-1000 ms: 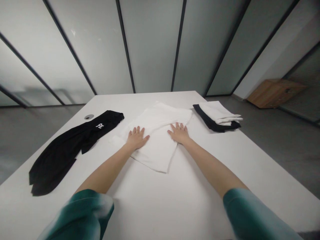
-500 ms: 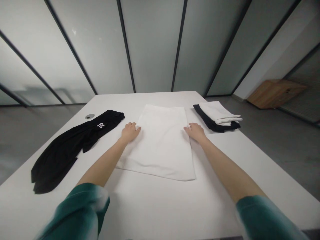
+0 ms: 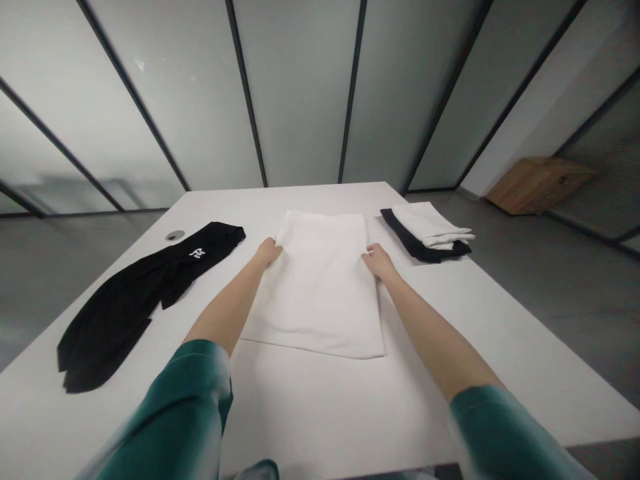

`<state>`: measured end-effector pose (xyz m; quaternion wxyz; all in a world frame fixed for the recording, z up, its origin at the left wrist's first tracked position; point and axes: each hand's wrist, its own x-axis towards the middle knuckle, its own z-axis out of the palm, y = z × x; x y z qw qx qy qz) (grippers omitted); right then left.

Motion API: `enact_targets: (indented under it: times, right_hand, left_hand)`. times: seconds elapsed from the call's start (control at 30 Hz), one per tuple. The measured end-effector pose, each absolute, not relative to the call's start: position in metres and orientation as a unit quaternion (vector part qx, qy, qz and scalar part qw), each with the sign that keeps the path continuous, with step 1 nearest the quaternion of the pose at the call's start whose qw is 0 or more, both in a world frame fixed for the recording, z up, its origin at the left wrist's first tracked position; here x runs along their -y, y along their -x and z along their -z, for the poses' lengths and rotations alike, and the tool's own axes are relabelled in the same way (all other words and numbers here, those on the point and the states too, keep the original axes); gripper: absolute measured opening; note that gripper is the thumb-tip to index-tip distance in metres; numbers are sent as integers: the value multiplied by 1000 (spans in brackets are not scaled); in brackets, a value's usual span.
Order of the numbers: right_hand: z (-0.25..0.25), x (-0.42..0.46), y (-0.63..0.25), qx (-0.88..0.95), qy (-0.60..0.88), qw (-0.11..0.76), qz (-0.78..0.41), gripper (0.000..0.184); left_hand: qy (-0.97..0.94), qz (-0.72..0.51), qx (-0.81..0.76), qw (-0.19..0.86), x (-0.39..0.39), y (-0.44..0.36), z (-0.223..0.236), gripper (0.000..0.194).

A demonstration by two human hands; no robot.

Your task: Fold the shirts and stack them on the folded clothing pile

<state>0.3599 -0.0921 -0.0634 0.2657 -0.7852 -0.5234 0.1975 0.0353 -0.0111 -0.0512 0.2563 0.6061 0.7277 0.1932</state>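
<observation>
**Two hands at the sides of a white cloth**

The cloth (image 3: 323,287) lies flat on the middle of the table (image 3: 310,413). The person's left hand (image 3: 270,251) is at its left edge and the right hand (image 3: 379,261) at its right edge, fingers bent; whether either pinches the fabric, one cannot tell. Black clothing (image 3: 145,287) with a white mark lies to the left. A folded stack (image 3: 430,230), white over black, sits at the far right.

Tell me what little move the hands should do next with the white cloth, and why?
Maybe pull the white cloth gently outward at both sides. The left hand and right hand are at its opposite side edges, and it shows soft wrinkles towards the near end.
</observation>
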Motion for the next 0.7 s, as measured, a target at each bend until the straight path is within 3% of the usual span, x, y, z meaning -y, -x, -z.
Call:
enact_targets:
  times: [0.1, 0.2, 0.3, 0.37, 0.43, 0.7]
  right_hand:
    - [68, 95, -369, 461, 749, 390, -275, 29]
    - [70, 101, -374, 394, 687, 504, -344, 27]
    - [62, 103, -377, 346, 619, 585, -393, 29]
    - [49, 100, -381, 335, 574, 626, -407, 30]
    - [29, 96, -385, 348, 527, 659, -409, 29]
    - [-62, 91, -409, 506, 429, 690, -289, 25]
  left_hand:
    - [-574, -238, -723, 301, 19, -26, 52, 55]
    - [-496, -363, -658, 434, 28, -19, 51, 68]
    - [-443, -458, -556, 535, 33, -12, 42, 55]
    - [-458, -481, -516, 540, 33, -8, 28, 36]
    - [-489, -495, -484, 530, 34, -3, 5, 28]
    - [-637, -502, -392, 434, 32, 20, -99, 40]
